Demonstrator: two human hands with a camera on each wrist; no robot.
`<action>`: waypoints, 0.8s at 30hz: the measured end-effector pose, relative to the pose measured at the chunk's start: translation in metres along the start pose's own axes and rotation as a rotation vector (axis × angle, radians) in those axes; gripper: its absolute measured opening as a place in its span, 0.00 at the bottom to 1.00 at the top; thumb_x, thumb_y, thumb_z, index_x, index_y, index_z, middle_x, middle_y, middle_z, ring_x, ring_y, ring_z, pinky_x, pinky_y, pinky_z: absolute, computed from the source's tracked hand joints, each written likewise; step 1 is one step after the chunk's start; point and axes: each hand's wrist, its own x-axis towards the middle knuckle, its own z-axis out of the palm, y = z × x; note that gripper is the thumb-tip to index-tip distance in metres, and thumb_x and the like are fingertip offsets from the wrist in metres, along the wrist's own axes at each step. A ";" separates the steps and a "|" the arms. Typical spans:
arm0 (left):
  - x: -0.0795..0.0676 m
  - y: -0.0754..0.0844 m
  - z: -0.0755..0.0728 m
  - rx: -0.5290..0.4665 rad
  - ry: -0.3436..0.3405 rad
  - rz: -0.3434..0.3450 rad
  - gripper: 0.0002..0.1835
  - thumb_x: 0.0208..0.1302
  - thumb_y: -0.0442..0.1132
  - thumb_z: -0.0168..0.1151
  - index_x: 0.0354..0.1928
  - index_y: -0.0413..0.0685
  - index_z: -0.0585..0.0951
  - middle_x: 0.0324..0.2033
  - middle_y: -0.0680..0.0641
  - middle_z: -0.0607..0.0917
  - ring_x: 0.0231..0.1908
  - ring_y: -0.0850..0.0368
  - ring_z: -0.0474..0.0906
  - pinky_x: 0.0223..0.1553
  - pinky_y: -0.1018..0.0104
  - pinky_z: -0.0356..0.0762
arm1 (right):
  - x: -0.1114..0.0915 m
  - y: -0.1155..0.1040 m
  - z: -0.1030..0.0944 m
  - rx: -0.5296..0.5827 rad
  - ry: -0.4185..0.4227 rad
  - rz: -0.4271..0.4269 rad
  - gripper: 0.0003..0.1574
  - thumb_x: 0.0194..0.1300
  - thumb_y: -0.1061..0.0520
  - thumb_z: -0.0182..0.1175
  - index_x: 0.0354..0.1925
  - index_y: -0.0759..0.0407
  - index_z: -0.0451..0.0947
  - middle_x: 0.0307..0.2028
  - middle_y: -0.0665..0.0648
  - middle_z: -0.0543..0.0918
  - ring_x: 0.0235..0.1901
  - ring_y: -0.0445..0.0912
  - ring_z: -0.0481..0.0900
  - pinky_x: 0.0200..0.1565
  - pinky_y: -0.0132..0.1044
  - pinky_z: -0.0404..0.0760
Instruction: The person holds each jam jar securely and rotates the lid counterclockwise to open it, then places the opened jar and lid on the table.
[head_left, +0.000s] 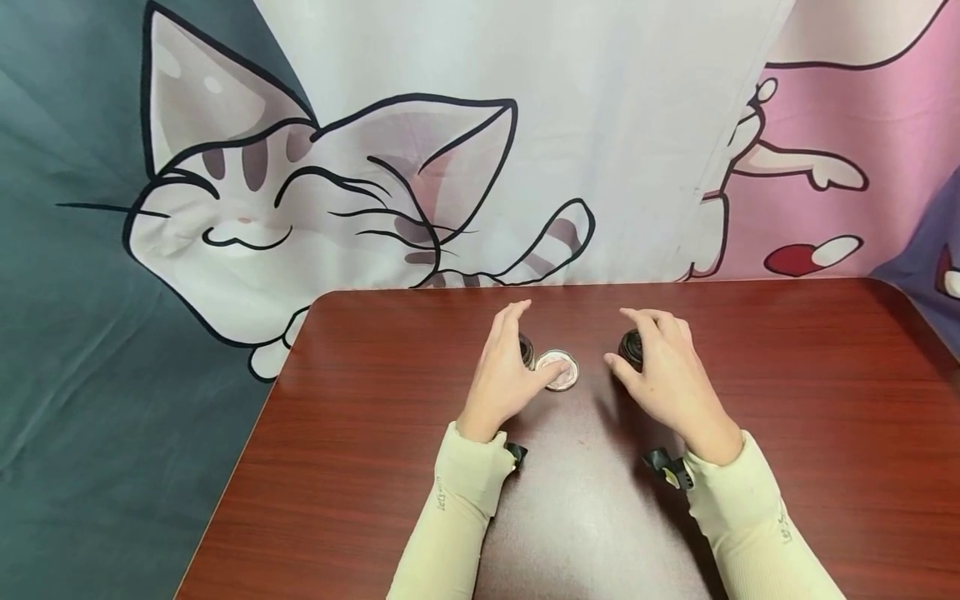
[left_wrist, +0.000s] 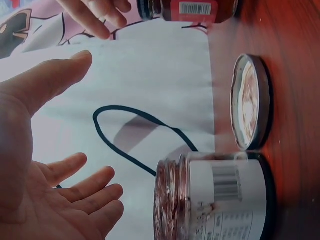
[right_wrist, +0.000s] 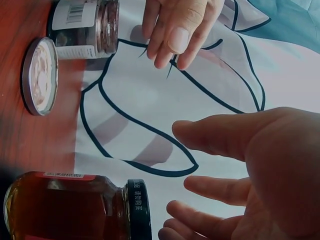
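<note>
My left hand (head_left: 501,371) hovers, fingers spread, around the mouth of an uncapped glass jar (left_wrist: 222,195). That jar stands upright and has a white barcode label and brownish residue inside its neck. Beside it a jar lid (head_left: 562,372) lies with its smeared, pale inner side up; the left thumb overlaps it in the head view. Over on the right, my right hand (head_left: 670,371) arches with parted fingers above a second jar (right_wrist: 60,207), amber-brown inside with a red label and a black lid (right_wrist: 138,209) on. In the wrist views, both hands' fingers show apart from the jars.
Both jars stand on a reddish-brown wooden table (head_left: 810,433), towards its far edge. Behind that edge hangs a cloth (head_left: 645,108) printed with cartoon cats. A dark wrist device (head_left: 667,468) is strapped at the right sleeve, another (head_left: 517,454) at the left.
</note>
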 end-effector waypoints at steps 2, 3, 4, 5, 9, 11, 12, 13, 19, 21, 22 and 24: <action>0.000 0.002 0.003 -0.002 -0.006 -0.005 0.51 0.50 0.47 0.79 0.74 0.47 0.62 0.70 0.46 0.66 0.69 0.52 0.66 0.66 0.54 0.66 | 0.000 0.001 0.000 -0.001 -0.005 0.007 0.37 0.59 0.60 0.69 0.64 0.70 0.70 0.58 0.75 0.71 0.59 0.71 0.63 0.58 0.63 0.66; 0.000 0.002 0.004 -0.004 -0.009 -0.007 0.51 0.49 0.47 0.79 0.74 0.47 0.62 0.71 0.46 0.66 0.69 0.52 0.65 0.66 0.54 0.66 | 0.000 0.001 0.000 -0.001 -0.006 0.011 0.37 0.59 0.60 0.69 0.64 0.70 0.70 0.58 0.75 0.71 0.59 0.71 0.63 0.58 0.63 0.67; 0.000 0.003 0.005 -0.005 -0.009 -0.004 0.51 0.49 0.46 0.79 0.74 0.47 0.63 0.70 0.45 0.66 0.68 0.52 0.66 0.66 0.54 0.66 | 0.000 0.002 -0.001 -0.002 -0.008 0.016 0.37 0.59 0.60 0.68 0.64 0.70 0.70 0.58 0.75 0.71 0.59 0.71 0.63 0.57 0.64 0.67; 0.000 0.004 0.006 -0.005 -0.012 -0.005 0.51 0.48 0.47 0.79 0.74 0.47 0.63 0.71 0.45 0.66 0.69 0.51 0.65 0.66 0.54 0.66 | 0.000 0.003 -0.001 -0.003 -0.011 0.022 0.37 0.59 0.60 0.68 0.64 0.70 0.70 0.58 0.75 0.71 0.59 0.71 0.63 0.57 0.64 0.67; -0.001 0.005 0.011 0.008 -0.022 -0.006 0.51 0.49 0.48 0.79 0.74 0.48 0.63 0.71 0.46 0.66 0.69 0.52 0.65 0.66 0.53 0.66 | 0.000 0.005 -0.002 -0.008 -0.020 0.040 0.38 0.59 0.60 0.68 0.65 0.70 0.69 0.58 0.75 0.70 0.60 0.72 0.62 0.57 0.65 0.67; -0.002 0.006 0.012 0.019 -0.030 -0.010 0.51 0.49 0.49 0.79 0.74 0.49 0.63 0.71 0.46 0.65 0.69 0.52 0.64 0.66 0.53 0.67 | 0.000 0.006 -0.002 -0.013 -0.026 0.045 0.38 0.60 0.59 0.68 0.65 0.70 0.69 0.58 0.76 0.70 0.60 0.72 0.62 0.57 0.65 0.67; -0.003 0.006 0.013 0.025 -0.033 -0.009 0.51 0.50 0.50 0.78 0.74 0.49 0.63 0.71 0.46 0.65 0.69 0.53 0.64 0.66 0.52 0.67 | 0.000 0.006 -0.002 -0.015 -0.025 0.048 0.38 0.60 0.59 0.68 0.65 0.71 0.69 0.58 0.76 0.70 0.60 0.73 0.62 0.57 0.66 0.66; -0.003 0.007 0.015 0.030 -0.035 -0.005 0.51 0.50 0.51 0.78 0.74 0.49 0.63 0.71 0.45 0.65 0.70 0.52 0.64 0.66 0.52 0.67 | 0.000 0.007 -0.002 -0.017 -0.024 0.051 0.38 0.60 0.59 0.68 0.65 0.71 0.69 0.58 0.76 0.70 0.60 0.72 0.62 0.57 0.66 0.66; -0.003 0.012 0.024 0.061 -0.055 0.047 0.49 0.52 0.50 0.78 0.73 0.46 0.64 0.70 0.43 0.67 0.71 0.50 0.63 0.68 0.54 0.65 | 0.001 0.008 -0.003 -0.026 -0.012 0.056 0.37 0.59 0.60 0.68 0.64 0.72 0.69 0.58 0.77 0.70 0.59 0.73 0.62 0.57 0.65 0.66; -0.002 0.013 0.028 0.067 -0.064 0.062 0.48 0.53 0.50 0.78 0.73 0.45 0.64 0.70 0.43 0.68 0.71 0.51 0.63 0.68 0.56 0.65 | 0.001 0.009 -0.003 -0.029 -0.012 0.055 0.37 0.59 0.60 0.68 0.64 0.72 0.69 0.58 0.77 0.70 0.59 0.73 0.62 0.57 0.65 0.67; -0.002 0.014 0.030 0.070 -0.067 0.067 0.48 0.53 0.50 0.78 0.73 0.45 0.64 0.69 0.43 0.68 0.71 0.51 0.63 0.68 0.56 0.65 | 0.001 0.010 -0.004 -0.031 -0.014 0.054 0.38 0.59 0.60 0.68 0.64 0.72 0.69 0.57 0.78 0.70 0.59 0.73 0.62 0.56 0.65 0.67; -0.002 0.014 0.033 0.077 -0.068 0.081 0.48 0.53 0.50 0.78 0.72 0.44 0.64 0.69 0.43 0.68 0.71 0.51 0.63 0.68 0.57 0.64 | 0.001 0.011 -0.004 -0.034 -0.019 0.056 0.38 0.59 0.59 0.68 0.64 0.72 0.69 0.58 0.78 0.70 0.58 0.73 0.62 0.56 0.66 0.67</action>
